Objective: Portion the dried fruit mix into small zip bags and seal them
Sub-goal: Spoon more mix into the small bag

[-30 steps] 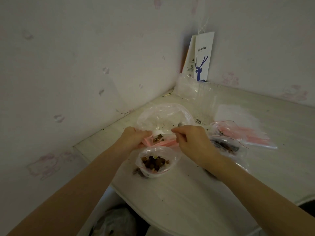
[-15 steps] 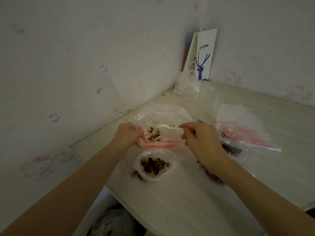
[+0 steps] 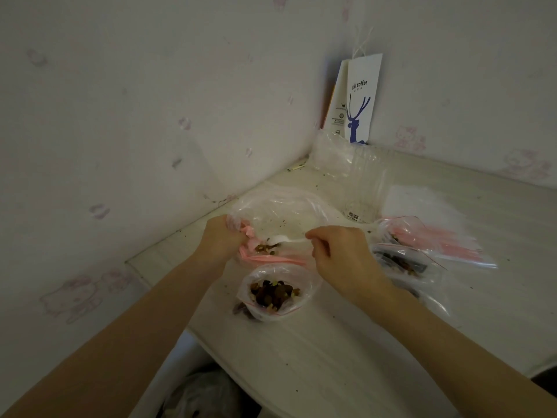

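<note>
Pale table (image 3: pixel 331 342) — left grip (image 3: pixel 221 239) round mix bag (image 3: pixel 280 206), right grip (image 3: pixel 340 254) round fruit-laden spoon (image 3: pixel 289 241).

Left hand (image 3: pixel 221 239) fingertips buried in bunched rim of large clear bag (image 3: pixel 280 206), white plastic spoon (image 3: pixel 289 241) handle end lost inside right hand (image 3: pixel 340 254), filled zip bags (image 3: pixel 401 260) partly behind right hand, barcode label (image 3: pixel 353 214) on clear cup (image 3: pixel 366 182) too small to read, forearms (image 3: pixel 150 327) cut by bottom edge, pale crumpled thing (image 3: pixel 199 396) below table (image 3: pixel 331 342) dim, cropped.

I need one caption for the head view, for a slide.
Left hand grips the large bag; right hand holds a white spoon in its fruit mix.
</note>
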